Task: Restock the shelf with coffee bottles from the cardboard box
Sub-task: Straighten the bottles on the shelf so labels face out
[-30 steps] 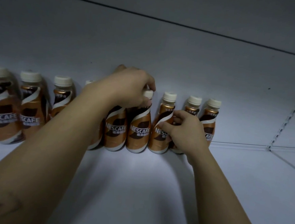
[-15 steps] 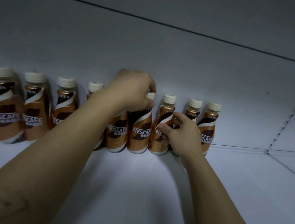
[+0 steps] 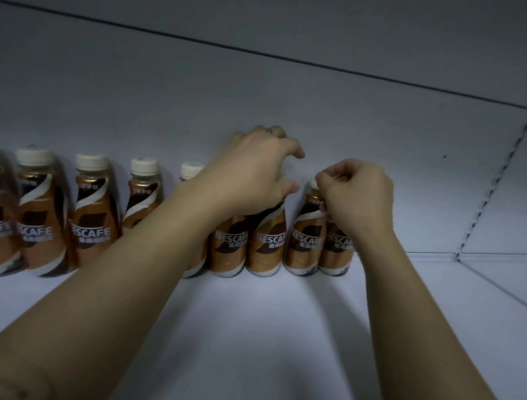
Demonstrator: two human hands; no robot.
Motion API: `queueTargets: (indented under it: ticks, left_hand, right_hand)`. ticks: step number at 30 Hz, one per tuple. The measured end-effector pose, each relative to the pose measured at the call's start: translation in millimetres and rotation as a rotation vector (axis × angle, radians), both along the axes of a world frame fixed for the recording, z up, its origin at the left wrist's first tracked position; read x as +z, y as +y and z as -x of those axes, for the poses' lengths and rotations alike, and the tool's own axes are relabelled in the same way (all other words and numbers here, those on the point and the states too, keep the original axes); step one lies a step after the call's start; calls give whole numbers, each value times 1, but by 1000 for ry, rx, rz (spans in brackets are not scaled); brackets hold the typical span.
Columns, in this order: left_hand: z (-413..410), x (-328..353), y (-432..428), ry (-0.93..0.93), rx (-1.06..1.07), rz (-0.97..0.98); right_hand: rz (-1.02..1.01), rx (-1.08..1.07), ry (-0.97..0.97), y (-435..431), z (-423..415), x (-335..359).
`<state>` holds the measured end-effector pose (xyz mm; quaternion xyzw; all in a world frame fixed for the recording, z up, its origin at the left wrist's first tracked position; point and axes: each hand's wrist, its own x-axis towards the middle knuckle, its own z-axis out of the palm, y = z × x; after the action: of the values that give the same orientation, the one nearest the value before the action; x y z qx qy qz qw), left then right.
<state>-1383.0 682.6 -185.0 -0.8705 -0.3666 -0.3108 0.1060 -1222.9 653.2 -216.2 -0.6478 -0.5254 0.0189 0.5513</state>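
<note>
Several brown-and-white Nescafe coffee bottles (image 3: pixel 92 214) with cream caps stand in a row against the back of the white shelf (image 3: pixel 255 331). My left hand (image 3: pixel 253 173) reaches over the row and curls down around the top of one middle bottle (image 3: pixel 266 244), hiding its cap. Just to the right, my right hand (image 3: pixel 357 197) has its fingers curled, thumb and fingertips pinching the cap and neck of the neighbouring bottle (image 3: pixel 305 238). Another bottle (image 3: pixel 335 249) stands partly behind my right wrist. The cardboard box is out of view.
The white back panel (image 3: pixel 263 105) rises behind the bottles. A slotted metal upright (image 3: pixel 493 189) runs down at the right, where the shelf meets a side section. Bare shelf surface lies in front of the row and to its right.
My right hand has risen from the bottle's label up to its cap and neck. The view has shifted so the row sits further left. My left hand stays on the middle bottle's top.
</note>
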Motion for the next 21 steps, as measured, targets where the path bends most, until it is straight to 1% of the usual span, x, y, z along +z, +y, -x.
queueTargets:
  ticks: [3,6,10,14,15,17,19,21]
  left_hand:
    - [-10,-2,5,45,31,32]
    - [-19,2,13,91,109,8]
    - [-31,4,19,123,196,-8]
    - [-30,3,19,141,263,109]
    - [-30,1,17,148,258,108]
    - [-32,-2,13,155,224,41]
    - [-41,-2,8,156,139,-3]
    - [-49,1,6,157,64,47]
  right_hand:
    - [-63,-21,17,-7,-7,-28]
    - [-52,2,22,-8,-16,-44]
    - [-2,12,0,-7,-19,-48]
    - [26,14,-11,-7,-20,-52]
    - [27,10,-18,-6,-21,-53]
    - [40,12,-36,-4,-22,-54]
    - [64,22,-52,-5,-22,-56]
    - [82,22,-60,-5,-22,-57]
